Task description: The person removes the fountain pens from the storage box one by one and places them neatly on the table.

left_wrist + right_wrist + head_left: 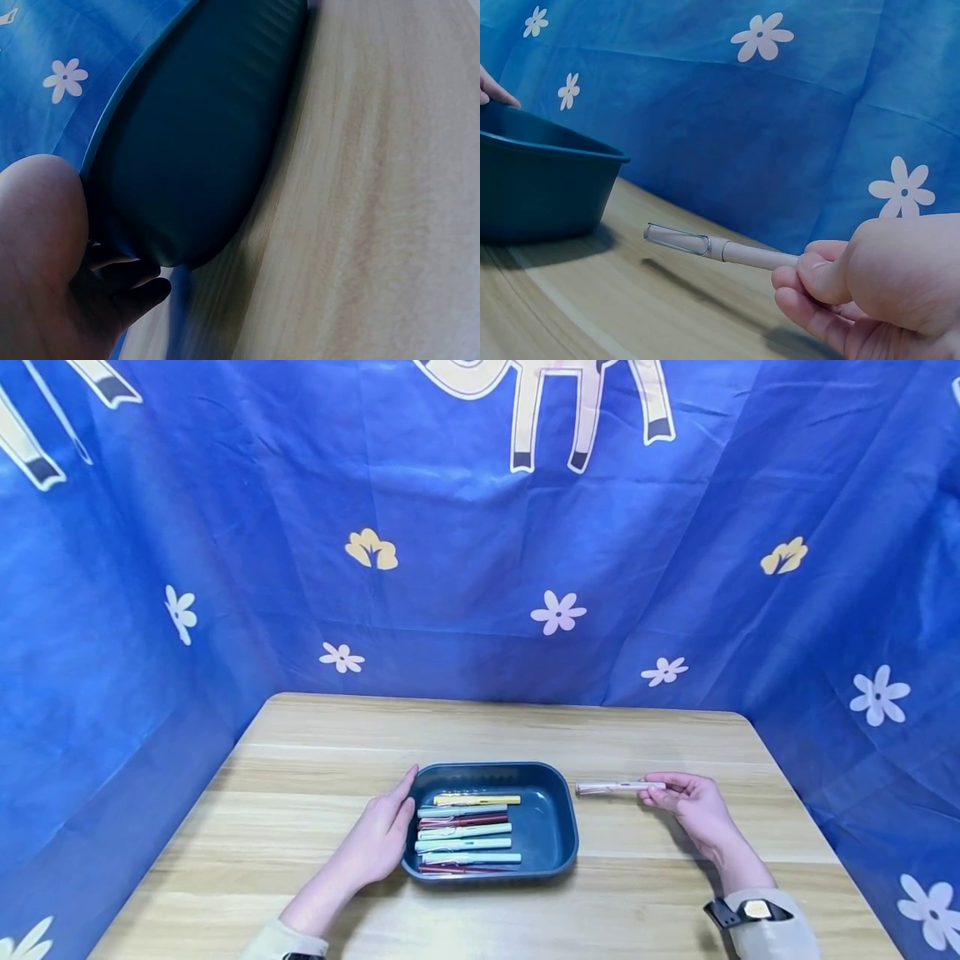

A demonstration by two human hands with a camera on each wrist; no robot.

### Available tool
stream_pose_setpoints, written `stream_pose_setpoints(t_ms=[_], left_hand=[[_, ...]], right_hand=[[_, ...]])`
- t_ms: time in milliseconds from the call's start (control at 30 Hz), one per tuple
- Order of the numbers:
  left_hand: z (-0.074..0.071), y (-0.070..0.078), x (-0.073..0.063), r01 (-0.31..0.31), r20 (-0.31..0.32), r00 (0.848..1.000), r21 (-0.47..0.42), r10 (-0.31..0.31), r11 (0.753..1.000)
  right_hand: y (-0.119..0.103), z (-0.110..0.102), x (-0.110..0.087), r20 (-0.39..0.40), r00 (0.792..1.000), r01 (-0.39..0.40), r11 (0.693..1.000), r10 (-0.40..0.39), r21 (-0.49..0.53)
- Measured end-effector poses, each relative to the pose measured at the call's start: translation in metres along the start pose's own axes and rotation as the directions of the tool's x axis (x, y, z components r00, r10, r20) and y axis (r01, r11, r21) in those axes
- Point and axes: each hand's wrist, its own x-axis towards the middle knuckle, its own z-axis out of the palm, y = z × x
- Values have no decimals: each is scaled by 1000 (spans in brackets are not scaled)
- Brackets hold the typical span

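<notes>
My right hand (693,806) pinches a pale pink pen (757,256) by one end between thumb and fingers. Its capped end, with a wire clip, points left toward the container, and the pen hangs above the table with its shadow below. At the left end of a dark teal container (551,827), my left hand (378,835) holds the rim and outer wall; the thumb (45,217) lies at the rim, the other fingers lower down. Inside, several capped pens lie side by side, among them a yellow pen (491,800), a dark red pen (480,819) and pale green pens (480,843).
The container stands on a wood-grain table (637,893). Blue cloth (465,635) with flower prints hangs behind the table and along both sides. Within the container, the pens lie toward the left, and bare floor shows on the right.
</notes>
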Motion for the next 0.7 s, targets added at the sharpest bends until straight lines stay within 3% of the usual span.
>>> stream_pose_setpoints(t_ms=[467,600,700], left_hand=[[0,-2,2,-10,-3,1000,2,10,1000],[1,-3,2,-7,-4,1000,6,7,1000],[0,-2,2,-3,-2,1000,1,3,1000]], right_hand=[[-4,-1,6,9,999,-50,989,52,-142],[-3,-4,8,25,1000,-12,972,19,-233],[-1,-6,9,44,999,42,941,-29,-335]])
